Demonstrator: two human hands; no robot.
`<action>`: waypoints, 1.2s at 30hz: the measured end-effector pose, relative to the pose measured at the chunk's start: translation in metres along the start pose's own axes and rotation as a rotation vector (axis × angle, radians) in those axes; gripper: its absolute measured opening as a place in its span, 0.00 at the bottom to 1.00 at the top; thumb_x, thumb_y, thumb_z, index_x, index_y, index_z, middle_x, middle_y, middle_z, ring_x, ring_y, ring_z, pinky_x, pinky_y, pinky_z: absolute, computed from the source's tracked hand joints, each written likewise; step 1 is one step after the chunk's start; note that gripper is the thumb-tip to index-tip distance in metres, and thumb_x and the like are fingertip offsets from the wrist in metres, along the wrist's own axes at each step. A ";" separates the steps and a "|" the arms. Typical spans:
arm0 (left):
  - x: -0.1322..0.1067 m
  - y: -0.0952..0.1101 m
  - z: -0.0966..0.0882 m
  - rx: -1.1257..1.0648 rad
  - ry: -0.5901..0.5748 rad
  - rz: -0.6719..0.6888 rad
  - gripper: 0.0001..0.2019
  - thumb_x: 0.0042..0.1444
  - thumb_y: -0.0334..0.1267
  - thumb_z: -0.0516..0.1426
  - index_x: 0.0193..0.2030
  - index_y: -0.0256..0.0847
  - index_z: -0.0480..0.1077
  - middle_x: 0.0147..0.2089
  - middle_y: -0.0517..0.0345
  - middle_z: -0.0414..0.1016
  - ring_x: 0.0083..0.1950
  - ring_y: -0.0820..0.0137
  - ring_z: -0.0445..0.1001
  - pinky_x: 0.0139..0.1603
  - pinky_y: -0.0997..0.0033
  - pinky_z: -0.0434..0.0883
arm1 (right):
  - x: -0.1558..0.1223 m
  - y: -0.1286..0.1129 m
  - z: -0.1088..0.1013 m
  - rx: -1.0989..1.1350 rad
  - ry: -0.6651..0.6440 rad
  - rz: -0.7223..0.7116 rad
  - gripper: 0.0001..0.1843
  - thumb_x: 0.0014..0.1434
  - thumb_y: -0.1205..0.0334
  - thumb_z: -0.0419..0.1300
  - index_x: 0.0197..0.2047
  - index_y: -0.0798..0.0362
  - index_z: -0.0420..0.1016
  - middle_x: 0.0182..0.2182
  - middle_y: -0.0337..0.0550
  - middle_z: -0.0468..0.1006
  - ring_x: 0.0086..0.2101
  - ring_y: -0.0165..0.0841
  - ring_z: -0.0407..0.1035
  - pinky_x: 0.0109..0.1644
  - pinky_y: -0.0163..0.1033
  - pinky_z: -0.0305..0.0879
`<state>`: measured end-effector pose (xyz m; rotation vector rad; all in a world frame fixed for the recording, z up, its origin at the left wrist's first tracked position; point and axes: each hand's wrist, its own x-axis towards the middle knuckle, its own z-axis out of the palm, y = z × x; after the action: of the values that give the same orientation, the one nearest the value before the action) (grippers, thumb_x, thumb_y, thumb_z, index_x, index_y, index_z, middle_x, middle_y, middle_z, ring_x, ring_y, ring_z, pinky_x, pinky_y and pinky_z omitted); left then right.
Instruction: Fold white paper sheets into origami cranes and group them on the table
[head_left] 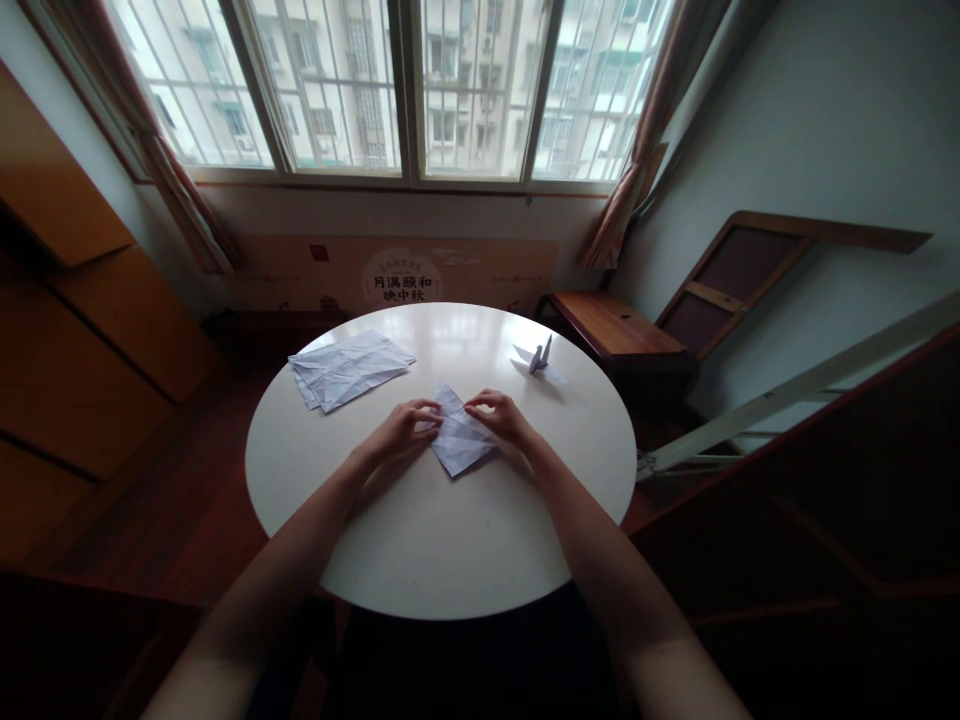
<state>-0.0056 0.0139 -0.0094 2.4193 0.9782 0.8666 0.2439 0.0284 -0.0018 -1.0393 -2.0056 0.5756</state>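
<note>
A creased, partly folded sheet of pale paper lies on the white round table, between my two hands. My left hand is closed at the paper's left edge, thumb and fingertips pinching it. On the upper right side, my right hand pinches the paper with thumb and forefinger. The paper's far corner points toward the window. Farther right on the table stands a folded paper crane with raised wings.
Several creased paper sheets lie stacked at the table's left. Beyond the table's right side is a wooden stool or bench. A brown and cream framed panel leans by the wall, and a large box stands under the window.
</note>
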 end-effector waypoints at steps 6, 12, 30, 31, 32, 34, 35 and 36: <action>0.000 0.007 -0.005 -0.169 -0.148 0.016 0.18 0.48 0.44 0.67 0.47 0.46 0.78 0.55 0.48 0.76 0.59 0.57 0.71 0.61 0.54 0.66 | -0.004 -0.001 0.004 -0.216 -0.131 -0.016 0.06 0.52 0.64 0.68 0.35 0.46 0.84 0.38 0.44 0.80 0.42 0.39 0.71 0.52 0.46 0.65; 0.002 0.010 -0.007 -0.187 -0.132 0.026 0.17 0.47 0.41 0.68 0.46 0.45 0.79 0.54 0.46 0.76 0.59 0.58 0.72 0.59 0.57 0.68 | -0.005 0.006 0.002 -0.279 -0.072 0.041 0.06 0.54 0.62 0.66 0.36 0.45 0.84 0.39 0.45 0.80 0.42 0.39 0.71 0.52 0.46 0.65; 0.000 -0.009 -0.005 0.234 -0.026 -0.113 0.18 0.56 0.49 0.60 0.49 0.43 0.77 0.57 0.48 0.74 0.60 0.56 0.71 0.61 0.57 0.66 | -0.011 -0.009 0.002 -0.217 -0.204 0.006 0.21 0.44 0.50 0.73 0.43 0.42 0.81 0.49 0.45 0.75 0.52 0.45 0.64 0.59 0.55 0.54; 0.000 -0.008 -0.005 0.235 -0.024 -0.115 0.18 0.56 0.49 0.59 0.49 0.43 0.77 0.57 0.48 0.74 0.60 0.56 0.71 0.61 0.57 0.66 | -0.011 -0.010 0.001 -0.219 -0.213 0.005 0.19 0.45 0.51 0.73 0.42 0.42 0.81 0.49 0.45 0.75 0.53 0.45 0.64 0.59 0.54 0.54; 0.000 -0.007 -0.005 0.234 -0.019 -0.116 0.18 0.56 0.48 0.59 0.49 0.44 0.77 0.57 0.49 0.74 0.60 0.57 0.71 0.61 0.58 0.66 | -0.011 -0.010 0.001 -0.223 -0.217 0.004 0.18 0.45 0.52 0.73 0.41 0.42 0.81 0.49 0.44 0.75 0.53 0.45 0.64 0.59 0.54 0.54; 0.000 -0.006 -0.005 0.230 -0.004 -0.120 0.17 0.56 0.48 0.59 0.49 0.45 0.77 0.57 0.50 0.75 0.60 0.57 0.71 0.61 0.59 0.66 | -0.011 -0.011 0.000 -0.235 -0.220 -0.011 0.15 0.45 0.55 0.73 0.38 0.43 0.81 0.49 0.44 0.75 0.53 0.45 0.65 0.59 0.54 0.53; 0.000 -0.005 -0.005 0.230 0.003 -0.123 0.17 0.55 0.48 0.60 0.48 0.45 0.78 0.57 0.50 0.75 0.60 0.57 0.71 0.61 0.60 0.67 | -0.010 -0.011 -0.001 -0.238 -0.221 -0.028 0.14 0.45 0.56 0.72 0.37 0.44 0.81 0.49 0.43 0.76 0.52 0.45 0.65 0.59 0.54 0.53; 0.000 -0.004 -0.005 0.233 0.009 -0.129 0.16 0.55 0.48 0.60 0.48 0.45 0.78 0.56 0.50 0.75 0.59 0.58 0.72 0.61 0.60 0.67 | -0.010 -0.013 -0.001 -0.238 -0.222 -0.048 0.12 0.45 0.57 0.72 0.36 0.45 0.81 0.48 0.43 0.76 0.52 0.44 0.65 0.59 0.53 0.53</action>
<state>-0.0113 0.0171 -0.0079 2.5091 1.2865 0.7563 0.2422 0.0128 0.0029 -1.1028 -2.3323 0.4496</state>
